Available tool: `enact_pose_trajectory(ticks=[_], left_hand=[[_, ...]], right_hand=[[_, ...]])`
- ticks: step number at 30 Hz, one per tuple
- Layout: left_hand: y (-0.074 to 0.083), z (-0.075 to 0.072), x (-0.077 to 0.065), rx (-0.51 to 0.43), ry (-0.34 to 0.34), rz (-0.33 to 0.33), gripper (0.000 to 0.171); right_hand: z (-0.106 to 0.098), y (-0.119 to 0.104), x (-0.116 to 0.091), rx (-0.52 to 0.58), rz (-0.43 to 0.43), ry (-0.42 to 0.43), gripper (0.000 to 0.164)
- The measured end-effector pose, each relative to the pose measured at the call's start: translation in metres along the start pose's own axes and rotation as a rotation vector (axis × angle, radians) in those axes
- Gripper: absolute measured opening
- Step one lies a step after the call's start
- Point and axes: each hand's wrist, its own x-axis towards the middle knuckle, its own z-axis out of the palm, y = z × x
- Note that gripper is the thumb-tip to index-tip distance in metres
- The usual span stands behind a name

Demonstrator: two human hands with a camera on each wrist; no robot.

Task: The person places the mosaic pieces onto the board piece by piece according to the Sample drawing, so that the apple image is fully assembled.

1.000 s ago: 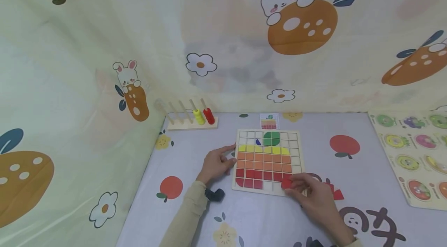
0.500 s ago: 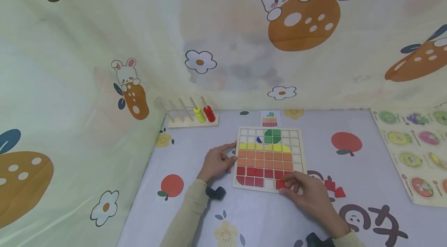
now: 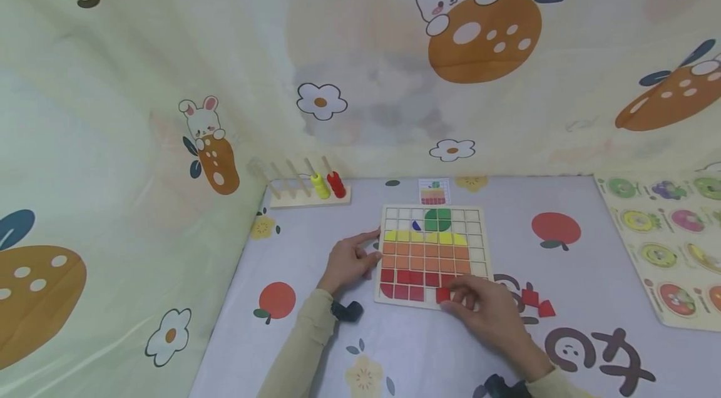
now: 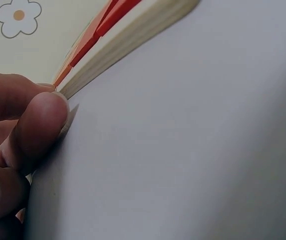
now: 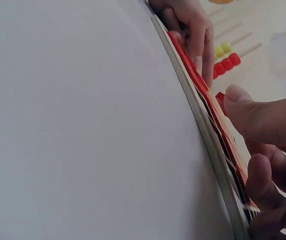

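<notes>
A square wooden grid board [image 3: 476, 259] lies on the table, with green pieces [image 3: 437, 219], a small blue piece [image 3: 416, 225] and yellow, orange and red rows filling many of its cells. My left hand [image 3: 345, 265] steadies the board's left edge, index finger stretched along it and thumb tip touching the side, as the left wrist view confirms. Between thumb and fingers, my right hand [image 3: 491, 310] pinches a red square tile [image 3: 442, 295] over the bottom row, beside a bare cell. The right wrist view shows this tile [image 5: 220, 102] at the thumb tip; fingers partly hide the board's lower right.
Two loose red pieces [image 3: 537, 303] lie right of the right hand. Behind the board is a small picture card [image 3: 434, 191]. A peg stand [image 3: 310, 198] with yellow and red beads stands at the back left; a sheet with food pictures [image 3: 648, 273] lies at the right.
My right hand has moved left along the board's bottom row, carrying the red tile from near the lower right corner toward the bare cell. The left hand stays at the left edge.
</notes>
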Motion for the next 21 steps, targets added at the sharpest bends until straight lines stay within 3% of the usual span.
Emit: enact_pose_trajectory(ticks=[4, 11, 17, 21], left_hand=[[-0.001, 0.001, 0.0, 0.001, -0.001, 0.006, 0.056], [0.0, -0.001, 0.0, 0.015, 0.013, 0.026, 0.055], [0.0, 0.0, 0.0, 0.014, 0.007, 0.015, 0.056], [-0.001, 0.001, 0.0, 0.004, 0.0, -0.001, 0.056]], right_hand=[[0.006, -0.004, 0.0, -0.045, -0.034, 0.008, 0.038], [0.01, -0.006, 0.005, -0.135, 0.009, -0.01, 0.042], [0.011, -0.004, 0.005, -0.099, 0.036, -0.023, 0.045], [0.012, -0.002, 0.005, -0.081, 0.042, -0.003, 0.037]])
